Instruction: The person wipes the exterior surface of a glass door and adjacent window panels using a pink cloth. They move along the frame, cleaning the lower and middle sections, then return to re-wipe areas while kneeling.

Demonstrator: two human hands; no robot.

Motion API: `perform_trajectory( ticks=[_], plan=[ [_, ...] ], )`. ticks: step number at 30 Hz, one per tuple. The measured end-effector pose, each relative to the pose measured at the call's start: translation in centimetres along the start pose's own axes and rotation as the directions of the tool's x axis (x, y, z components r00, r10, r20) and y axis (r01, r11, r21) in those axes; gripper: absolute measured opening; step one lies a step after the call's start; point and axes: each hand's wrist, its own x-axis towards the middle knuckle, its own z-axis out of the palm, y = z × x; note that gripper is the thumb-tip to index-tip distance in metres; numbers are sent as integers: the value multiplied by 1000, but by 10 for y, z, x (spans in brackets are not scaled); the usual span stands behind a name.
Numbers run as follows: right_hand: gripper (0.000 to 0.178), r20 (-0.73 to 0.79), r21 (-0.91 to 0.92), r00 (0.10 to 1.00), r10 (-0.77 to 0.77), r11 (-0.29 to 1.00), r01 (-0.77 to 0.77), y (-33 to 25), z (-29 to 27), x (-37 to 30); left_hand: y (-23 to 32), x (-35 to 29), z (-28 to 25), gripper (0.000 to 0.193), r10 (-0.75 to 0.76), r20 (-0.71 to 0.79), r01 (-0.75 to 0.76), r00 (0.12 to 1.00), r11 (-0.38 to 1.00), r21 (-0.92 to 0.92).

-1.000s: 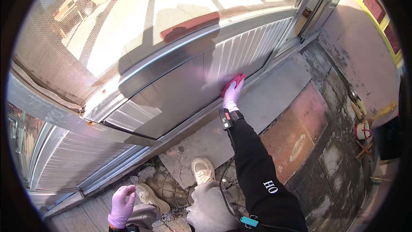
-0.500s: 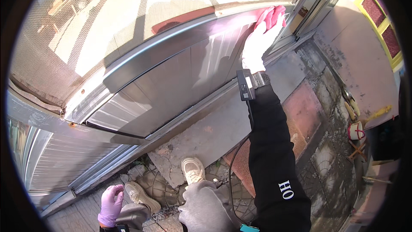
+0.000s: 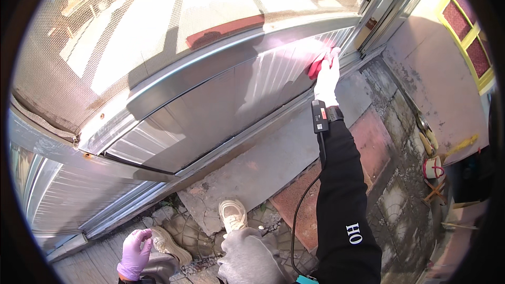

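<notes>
My right hand (image 3: 327,83), in a glove bleached white by the sun, is closed around a bunched red cloth (image 3: 315,69). It presses the cloth to the right end of the grey ribbed door panel (image 3: 210,102), close to the door's side edge. Shadow and bright sun split the panel. Low at the left, my left hand (image 3: 135,254) wears a light purple glove and hovers by my knee. Its fingers curl in, with nothing visible in them. A mesh screen (image 3: 152,52) fills the door above the panel.
A stone step (image 3: 263,173) runs along the door's foot, with reddish slabs (image 3: 300,200) beside it. At the right stand a pink wall (image 3: 421,68), a yellow-framed window (image 3: 463,34) and a small red-and-white container (image 3: 433,168). A black cable (image 3: 299,210) trails from my right wrist.
My right hand and the cloth have slid down the panel from its upper right corner. My left hand has barely moved.
</notes>
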Motion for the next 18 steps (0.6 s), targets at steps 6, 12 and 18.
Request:
perform_trajectory(
  ticks=[6,12,18],
  plan=[
    [64,53,28,991,-126,992,125,-39,8,43,-1,2,2,21,-4,-30,5,1000,1000,27],
    [75,-70,172,940,335,932,-319,61,7,-19,5,-3,-4,22,-9,-5,10,1000,996,93],
    [67,-74,-18,875,478,877,-480,95,42,-158,13,-3,-9,23,-57,25,56,998,997,58]
  ],
)
